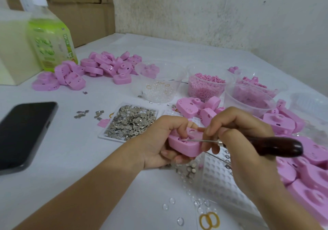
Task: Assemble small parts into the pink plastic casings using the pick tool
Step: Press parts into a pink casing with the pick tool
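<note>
Pink casing [184,146], one, gripped by left hand [159,141]; right hand [236,132] grasps one pick tool [276,145]; two yellow rings [209,221] nearby.

The left hand [159,141] and right hand [245,128] are bare, and so are both forearms as far as they show. The fingernails are short, rounded and plain.

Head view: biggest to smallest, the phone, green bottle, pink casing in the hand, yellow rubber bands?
1. Phone and green bottle: about alike, phone nearer, so unranked.
2. Pink casing.
3. Yellow rubber bands.
</note>
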